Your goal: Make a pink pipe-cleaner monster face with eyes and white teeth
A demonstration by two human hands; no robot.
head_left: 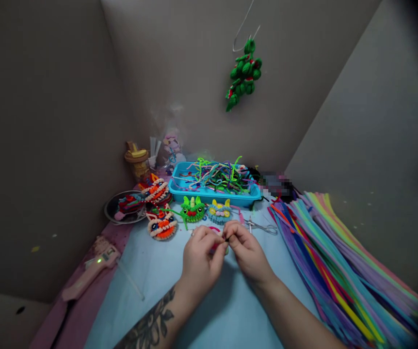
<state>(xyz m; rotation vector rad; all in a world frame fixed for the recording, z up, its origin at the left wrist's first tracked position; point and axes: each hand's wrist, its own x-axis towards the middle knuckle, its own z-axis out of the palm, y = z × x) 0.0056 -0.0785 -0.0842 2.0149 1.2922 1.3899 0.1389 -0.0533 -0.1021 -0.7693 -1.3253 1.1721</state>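
A counter (154,271) carried stems (340,261) along its right side and a tray (214,195) at the back. Before a green head (192,210) and a blue head (219,213), the left grip (202,254) and right grip (247,252) met, fingertips pinched on a tiny, mostly hidden dark piece (228,239) between them.

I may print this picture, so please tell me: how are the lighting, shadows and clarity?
Head view: dim light, grey walls; head view: soft shadow on the blue surface below the left hand and right hand; head view: dark right edge, pixelated patch right of the blue tray; head view: small piece between the hands too unclear to identify.
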